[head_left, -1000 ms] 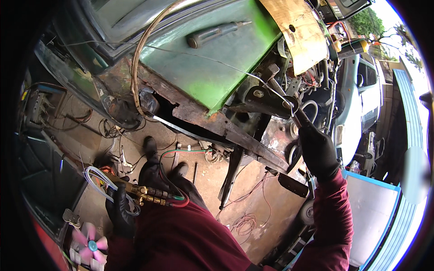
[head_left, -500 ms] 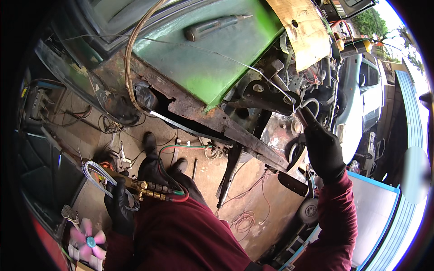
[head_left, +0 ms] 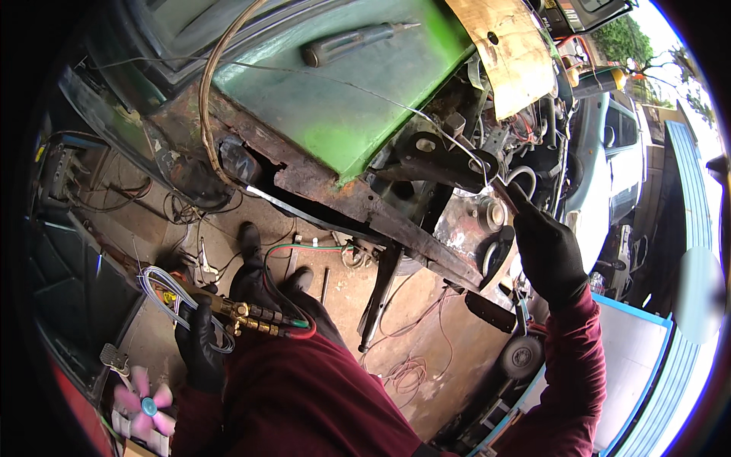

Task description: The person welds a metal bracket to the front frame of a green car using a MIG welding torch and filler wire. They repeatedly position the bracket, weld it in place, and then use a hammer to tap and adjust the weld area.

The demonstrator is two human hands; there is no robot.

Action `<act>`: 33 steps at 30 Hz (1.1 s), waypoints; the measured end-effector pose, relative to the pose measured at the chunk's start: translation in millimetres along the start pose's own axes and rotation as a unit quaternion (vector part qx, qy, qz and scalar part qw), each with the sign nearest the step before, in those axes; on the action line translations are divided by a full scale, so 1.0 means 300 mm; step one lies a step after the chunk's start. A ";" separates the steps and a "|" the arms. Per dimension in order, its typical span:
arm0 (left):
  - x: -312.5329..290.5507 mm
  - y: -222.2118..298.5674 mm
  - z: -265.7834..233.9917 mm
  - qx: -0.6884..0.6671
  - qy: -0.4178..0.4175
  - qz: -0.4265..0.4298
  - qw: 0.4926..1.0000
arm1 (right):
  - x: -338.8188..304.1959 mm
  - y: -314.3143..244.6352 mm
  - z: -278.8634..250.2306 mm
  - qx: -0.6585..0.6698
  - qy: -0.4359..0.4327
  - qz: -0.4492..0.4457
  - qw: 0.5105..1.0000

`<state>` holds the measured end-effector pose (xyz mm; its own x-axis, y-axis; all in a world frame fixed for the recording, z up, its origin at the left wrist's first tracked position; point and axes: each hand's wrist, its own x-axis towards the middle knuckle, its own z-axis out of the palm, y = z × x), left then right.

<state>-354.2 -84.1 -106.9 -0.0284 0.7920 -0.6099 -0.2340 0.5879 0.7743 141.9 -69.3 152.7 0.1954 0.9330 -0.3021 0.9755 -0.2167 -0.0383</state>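
At the lower left, my left hand (head_left: 199,343), in a black glove, is closed around a brass gas torch (head_left: 242,316) with red and green hoses. A looped coil of thin silvery wire (head_left: 158,286) is in the same grip. My right hand (head_left: 550,247), also gloved, is closed on a narrow brownish bar (head_left: 505,195) beside a black metal bracket (head_left: 434,156) on the vehicle's frame. The bar's far end meets the bracket; its kind is unclear. A thin wire (head_left: 457,142) runs across the green panel and bends around the bracket's end near my right hand.
A screwdriver-like tool (head_left: 358,43) lies on the green panel (head_left: 335,99). The rusty frame rail (head_left: 304,179) has jagged edges. Hoses and cables (head_left: 407,377) trail over the floor. A pink-bladed fan (head_left: 148,406) stands at lower left, and a blue-edged board (head_left: 628,358) at right.
The vehicle parts have shifted slightly leftward in view. Both hands keep their grips and have hardly moved.
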 end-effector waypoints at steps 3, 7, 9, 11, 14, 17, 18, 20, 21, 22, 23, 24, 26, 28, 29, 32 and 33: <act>0.001 -0.013 -0.006 -0.014 0.008 -0.012 1.000 | 0.004 0.008 0.013 0.034 0.011 -0.017 0.999; 0.006 -0.014 -0.019 -0.023 0.007 -0.020 1.000 | 0.011 0.003 0.015 -0.021 -0.007 0.008 1.000; 0.005 -0.016 -0.020 -0.017 0.020 -0.020 0.999 | 0.014 -0.010 0.013 -0.007 0.018 -0.014 1.000; 0.009 -0.017 -0.016 -0.006 0.022 -0.010 1.000 | 0.018 -0.020 -0.004 -0.021 -0.027 0.025 0.999; 0.017 -0.017 -0.010 0.002 0.018 0.004 1.000 | 0.023 -0.033 -0.011 -0.028 -0.037 0.054 0.997; 0.020 0.003 -0.018 0.006 0.001 -0.013 1.000 | 0.023 -0.035 -0.010 -0.002 -0.019 0.031 0.999; 0.023 0.009 -0.018 -0.001 -0.005 -0.017 1.000 | 0.022 -0.034 -0.011 -0.008 -0.028 0.041 0.999; 0.023 0.010 -0.008 -0.023 -0.005 0.006 1.000 | 0.028 -0.028 -0.015 -0.007 -0.006 0.015 1.000; 0.018 0.013 -0.008 -0.010 0.011 -0.005 1.000 | 0.030 -0.029 -0.013 0.002 0.022 -0.018 1.000; 0.020 0.013 -0.005 -0.003 0.019 -0.003 1.000 | 0.032 -0.030 -0.015 0.017 0.052 -0.038 0.998; 0.016 0.014 -0.004 0.001 0.012 0.008 1.000 | 0.032 -0.034 -0.018 0.015 0.051 -0.042 0.998; 0.016 0.014 -0.003 0.003 0.020 -0.007 1.000 | 0.034 -0.039 -0.019 -0.002 0.025 -0.027 0.999; 0.019 0.015 -0.005 -0.006 0.008 0.000 1.000 | 0.037 -0.050 -0.030 -0.019 -0.052 0.042 0.998; 0.018 0.010 -0.007 -0.021 0.007 -0.008 1.000 | 0.046 -0.056 -0.041 -0.043 -0.042 0.032 0.998; 0.021 0.011 -0.010 -0.036 -0.005 0.003 0.999 | 0.047 -0.060 -0.040 -0.044 -0.018 0.009 0.999; 0.023 0.009 -0.024 0.013 -0.004 0.025 1.000 | 0.041 -0.067 -0.038 -0.011 0.009 0.000 1.000; 0.024 0.010 -0.031 0.006 -0.002 -0.002 1.000 | 0.037 -0.069 -0.035 -0.017 -0.002 0.000 1.000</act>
<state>-364.1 -78.2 -110.4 -0.0244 0.7902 -0.6123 -0.2227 0.5928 0.7739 124.9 -51.5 160.2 0.1952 0.9319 -0.3056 0.9784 -0.2066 -0.0050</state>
